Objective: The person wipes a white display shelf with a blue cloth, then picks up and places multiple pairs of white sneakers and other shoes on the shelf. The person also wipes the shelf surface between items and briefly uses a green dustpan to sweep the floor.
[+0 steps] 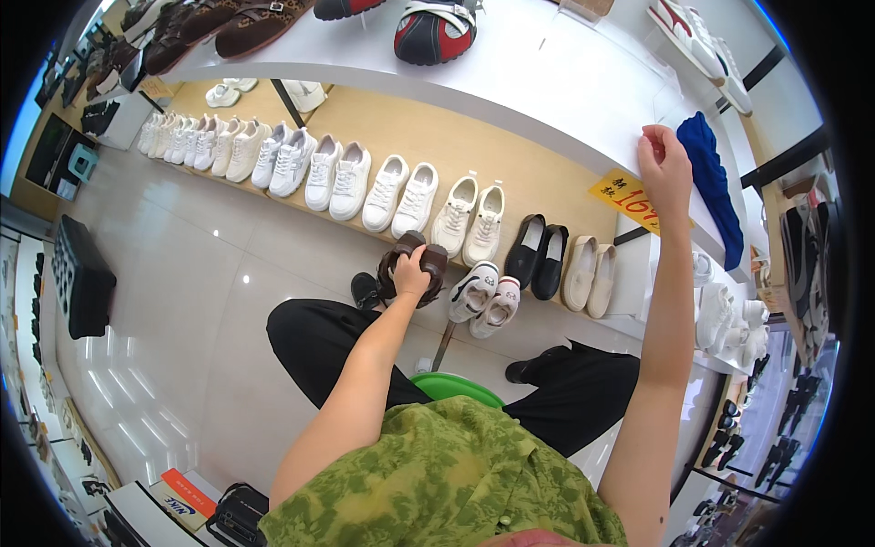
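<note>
In my left hand [412, 275] is a pair of dark brown shoes [435, 262], gripped together low in front of the lower shelf. The hand covers part of them. My right hand [664, 171] is raised at the front edge of the white upper shelf [547, 82], its fingers curled. Nothing shows in it, though the inside of the fingers is partly hidden. A yellow price card [618, 195] with writing hangs just beside that wrist, partly covered by it. To the right of the hand lies a crumpled blue cloth [711, 184].
White sneakers [400, 195], black loafers [536, 253] and beige loafers [588, 273] line the wooden lower shelf [383, 130]. Two white sneakers [473, 294] sit in front of it. A green stool seat [456, 388] shows between my knees. A black tufted bench [82, 280] stands left.
</note>
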